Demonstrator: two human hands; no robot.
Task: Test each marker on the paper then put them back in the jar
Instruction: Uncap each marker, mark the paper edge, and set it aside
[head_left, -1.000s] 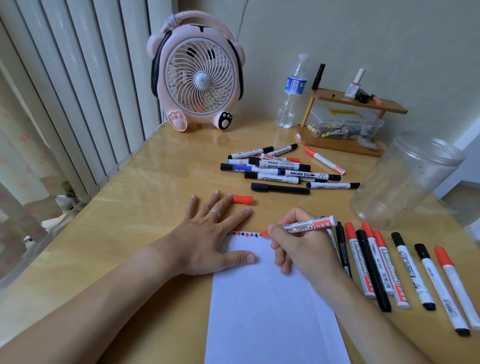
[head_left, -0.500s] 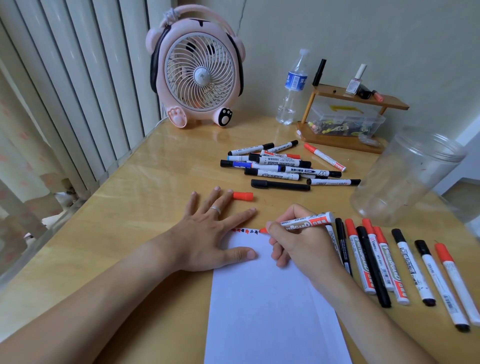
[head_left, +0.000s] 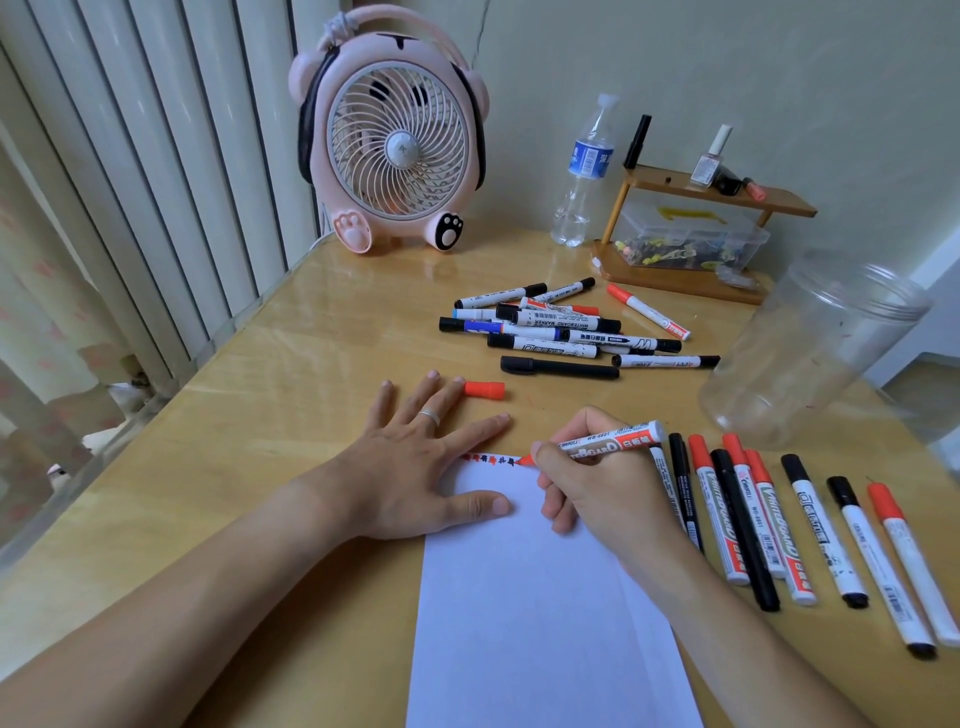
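Observation:
A white sheet of paper (head_left: 535, 597) lies on the wooden table, with small red, blue and black marks along its top edge. My left hand (head_left: 415, 467) presses flat on the sheet's top left corner, fingers spread. My right hand (head_left: 597, 488) grips an uncapped red whiteboard marker (head_left: 613, 444), its tip on the paper's top edge. The marker's red cap (head_left: 484, 389) lies just beyond my left fingertips. A clear plastic jar (head_left: 810, 348) stands empty at the right. Several capped markers (head_left: 779, 525) lie in a row right of the paper; another pile of markers (head_left: 561, 327) sits farther back.
A pink fan (head_left: 395, 140) stands at the back beside vertical blinds. A water bottle (head_left: 584, 171) and a small wooden shelf (head_left: 696, 234) with a clear box and nail polish stand against the wall. The table's left edge (head_left: 156, 415) runs along the blinds.
The view has shifted slightly. My right hand keeps the marker tip at the paper's top edge, moved a little left. My left hand has stayed flat on the paper.

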